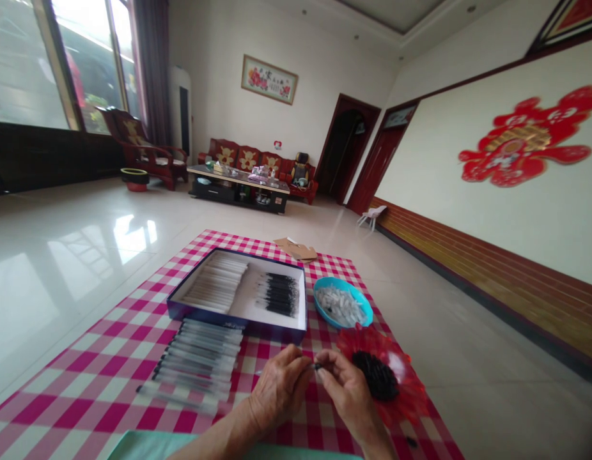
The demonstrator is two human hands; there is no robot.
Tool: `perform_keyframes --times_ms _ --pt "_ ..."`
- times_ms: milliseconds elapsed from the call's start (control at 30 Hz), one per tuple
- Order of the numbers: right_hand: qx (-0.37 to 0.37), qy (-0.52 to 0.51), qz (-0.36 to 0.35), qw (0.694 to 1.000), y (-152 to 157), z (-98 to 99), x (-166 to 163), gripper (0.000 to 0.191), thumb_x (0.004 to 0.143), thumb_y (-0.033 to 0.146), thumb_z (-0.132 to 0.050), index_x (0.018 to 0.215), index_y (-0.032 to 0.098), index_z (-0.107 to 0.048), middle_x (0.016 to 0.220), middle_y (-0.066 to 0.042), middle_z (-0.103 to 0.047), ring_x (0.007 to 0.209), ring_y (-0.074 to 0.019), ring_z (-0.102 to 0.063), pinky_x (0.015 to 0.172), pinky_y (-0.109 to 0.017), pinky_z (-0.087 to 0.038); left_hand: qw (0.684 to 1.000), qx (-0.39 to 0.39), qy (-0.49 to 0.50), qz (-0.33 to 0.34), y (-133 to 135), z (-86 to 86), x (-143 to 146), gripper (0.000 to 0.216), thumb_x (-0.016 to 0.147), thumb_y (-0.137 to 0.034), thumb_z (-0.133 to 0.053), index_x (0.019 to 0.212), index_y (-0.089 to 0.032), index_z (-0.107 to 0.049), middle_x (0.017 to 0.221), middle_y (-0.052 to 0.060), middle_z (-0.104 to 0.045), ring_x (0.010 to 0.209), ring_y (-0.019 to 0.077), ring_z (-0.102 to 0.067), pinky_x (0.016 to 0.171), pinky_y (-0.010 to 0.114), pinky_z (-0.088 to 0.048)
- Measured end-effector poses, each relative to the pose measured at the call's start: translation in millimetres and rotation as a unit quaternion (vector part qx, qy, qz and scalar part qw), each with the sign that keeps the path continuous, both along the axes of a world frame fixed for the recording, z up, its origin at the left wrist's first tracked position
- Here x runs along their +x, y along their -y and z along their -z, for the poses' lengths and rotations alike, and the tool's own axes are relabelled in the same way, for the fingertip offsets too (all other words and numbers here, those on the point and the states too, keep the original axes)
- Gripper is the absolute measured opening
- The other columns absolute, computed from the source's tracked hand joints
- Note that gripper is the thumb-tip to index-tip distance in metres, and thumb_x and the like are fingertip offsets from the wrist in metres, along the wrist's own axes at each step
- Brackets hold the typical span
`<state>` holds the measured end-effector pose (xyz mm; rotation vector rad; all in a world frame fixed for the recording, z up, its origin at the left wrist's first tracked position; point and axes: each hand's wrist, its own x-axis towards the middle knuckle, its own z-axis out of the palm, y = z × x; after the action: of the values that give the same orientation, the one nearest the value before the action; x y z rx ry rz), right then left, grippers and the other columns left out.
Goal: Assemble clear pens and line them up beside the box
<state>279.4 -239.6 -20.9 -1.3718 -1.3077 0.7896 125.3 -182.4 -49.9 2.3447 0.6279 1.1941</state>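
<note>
My left hand (280, 382) is closed in a pinch on a thin pen part, of which a faint pale end shows at its left side. Fingertip to fingertip with it, my right hand (344, 388) pinches a small black piece (317, 366) at the end of that part. To the left lies a row of clear pen barrels with dark ends (200, 361). Just right of my right hand, a red petal-edged dish (413, 396) holds many small black pieces (376, 375). The fingers hide most of what they grip.
Behind my hands stands a shallow blue box (272, 332) with whitish tubes (217, 281) and black-filled refills (280, 294). A turquoise bowl (367, 313) holds small clear pieces (341, 305). Cardboard (296, 250) lies at the far edge of the checked tablecloth (114, 390). A black piece (412, 441) lies near the front.
</note>
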Motion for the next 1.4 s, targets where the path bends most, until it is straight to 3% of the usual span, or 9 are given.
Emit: perform_keyframes --times_ms 333,600,800,1000,1100,1300,1400 --pt "0.006 0.059 0.02 0.998 1 1.8 3 0.027 0.08 0.043 -0.062 0.09 0.019 -0.067 0.08 -0.004 -0.069 0.073 -0.0186 -0.064 0.066 -0.025 -0.051 1.0 0.008 0.008 -0.006 2 -0.8 0 0.022 0.094 -0.019 -0.039 0.087 -0.017 -0.06 0.077 0.006 -0.054 0.072 0.0151 -0.056 0.066 0.026 -0.048" --pt "-0.002 0.112 0.089 0.99 -6 7.9 -7 0.043 0.079 0.058 -0.054 0.067 0.018 -0.062 0.054 -0.001 -0.059 0.052 -0.0154 -0.054 0.05 -0.023 -0.042 0.999 0.032 -0.004 -0.016 1 1.9 0 0.022 0.094 -0.018 -0.038 0.084 -0.018 -0.058 0.076 0.005 -0.055 0.072 0.0154 -0.055 0.066 0.026 -0.048" --pt "0.026 0.18 0.134 0.974 -4 10.1 -17 0.045 0.088 0.056 -0.042 0.066 0.021 -0.059 0.051 -0.001 -0.056 0.048 -0.0152 -0.051 0.05 -0.025 -0.041 0.998 0.041 -0.021 -0.038 1 0.2 0 0.024 0.094 -0.019 -0.039 0.078 -0.019 -0.057 0.074 0.004 -0.053 0.069 0.015 -0.055 0.064 0.025 -0.047" --pt "0.017 0.11 0.038 0.993 2 -0.6 -12 0.032 0.087 0.05 -0.049 0.088 0.02 -0.061 0.074 -0.003 -0.065 0.068 -0.0185 -0.061 0.062 -0.024 -0.048 0.998 0.034 -0.03 -0.042 0 0.5 0 0.024 0.094 -0.019 -0.038 0.078 -0.018 -0.056 0.074 0.004 -0.054 0.07 0.0158 -0.055 0.064 0.025 -0.046" --pt "0.012 0.127 0.034 0.991 0 2.3 -9 0.029 0.088 0.046 -0.049 0.084 0.019 -0.059 0.071 -0.002 -0.063 0.066 -0.0168 -0.059 0.06 -0.023 -0.046 0.998 0.033 -0.034 -0.037 -1 0.8 0 0.023 0.094 -0.019 -0.038 0.078 -0.018 -0.056 0.075 0.004 -0.054 0.071 0.0158 -0.055 0.065 0.025 -0.046" --pt "0.035 0.214 0.104 0.971 -6 15.9 -16 0.038 0.091 0.047 -0.042 0.064 0.022 -0.053 0.052 0.002 -0.051 0.048 -0.0141 -0.048 0.05 -0.025 -0.034 0.998 0.041 -0.042 -0.033 -1 -1.4 -2 0.023 0.093 -0.017 -0.039 0.078 -0.019 -0.056 0.074 0.004 -0.054 0.07 0.0156 -0.054 0.064 0.025 -0.045" --pt "0.04 0.231 0.113 0.966 -5 14.0 -21 0.038 0.092 0.045 -0.04 0.065 0.022 -0.054 0.053 0.0 -0.054 0.049 -0.0148 -0.05 0.052 -0.025 -0.035 0.998 0.031 -0.036 -0.044 -1 -1.3 -3 0.022 0.093 -0.018 -0.04 0.079 -0.019 -0.057 0.075 0.004 -0.054 0.069 0.0149 -0.054 0.063 0.024 -0.045"
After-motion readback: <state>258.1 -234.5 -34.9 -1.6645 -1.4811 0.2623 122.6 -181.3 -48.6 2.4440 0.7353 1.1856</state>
